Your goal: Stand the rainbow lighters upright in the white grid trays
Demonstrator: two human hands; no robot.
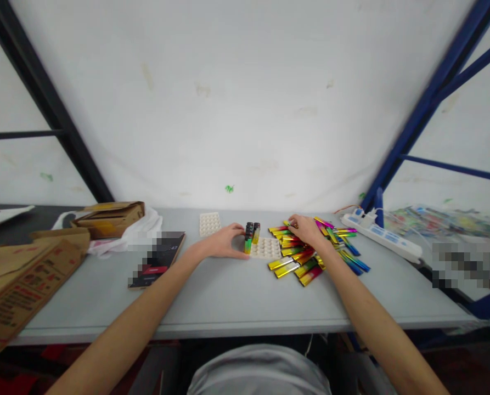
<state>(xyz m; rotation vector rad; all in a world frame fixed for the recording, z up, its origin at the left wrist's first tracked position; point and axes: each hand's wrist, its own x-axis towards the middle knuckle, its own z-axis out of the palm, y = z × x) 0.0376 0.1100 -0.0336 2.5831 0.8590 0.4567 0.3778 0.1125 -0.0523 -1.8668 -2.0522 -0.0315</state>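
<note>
My left hand (227, 241) is beside several upright lighters (248, 241) with black tops, its thumb and fingers spread apart at their left side. The lighters stand at the left end of a white tray with round pockets (270, 248). My right hand (304, 229) reaches over a loose pile of shiny lighters (306, 269) in yellow, red, green, blue and pink; its fingers are bent down at the pile's upper left part, and what they hold, if anything, is too small to make out.
A second white tray (209, 224) lies behind my left hand. At the left are a dark flat box (162, 258), an open cardboard box (111, 218), a white plastic bag (148, 229) and a larger carton (31, 280). A power strip (384, 238) lies at the right.
</note>
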